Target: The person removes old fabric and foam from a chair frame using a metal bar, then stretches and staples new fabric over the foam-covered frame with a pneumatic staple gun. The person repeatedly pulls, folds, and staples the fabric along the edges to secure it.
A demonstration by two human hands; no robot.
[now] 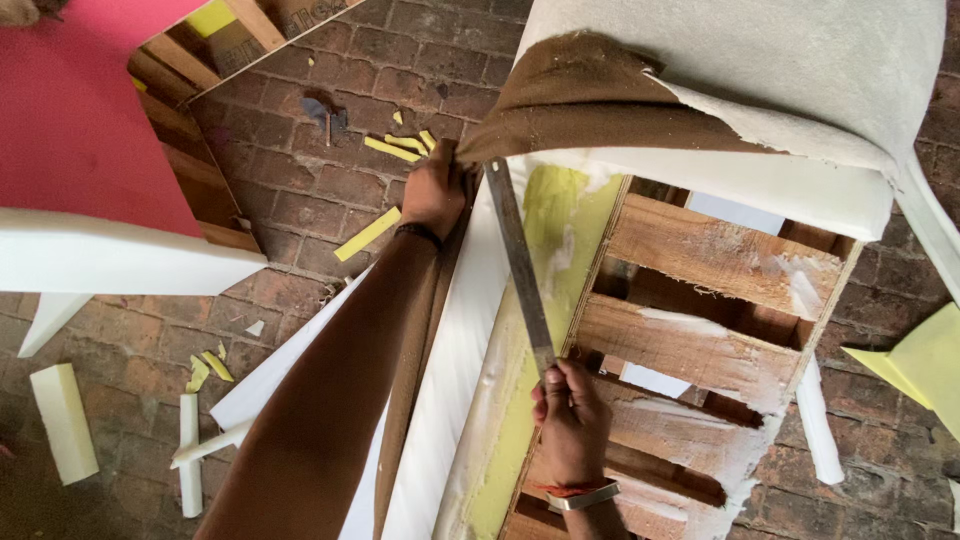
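My left hand (432, 190) grips the edge of a brown fabric sheet (585, 95) and pulls it back where it meets white foam padding (455, 370). My right hand (570, 415) holds the near end of a long flat metal blade (520, 260). The blade runs up and left, its far tip reaching under the brown fabric close to my left hand. Under both hands lies a wooden slatted frame (700, 300) with yellow glue-stained board (550, 260) along its left side.
A red foam panel (80, 110) on white foam fills the upper left. Yellow and white foam scraps (370, 232) lie on the brick floor (300, 180). A white foam block (62, 420) sits at lower left, a yellow foam piece (925, 365) at right.
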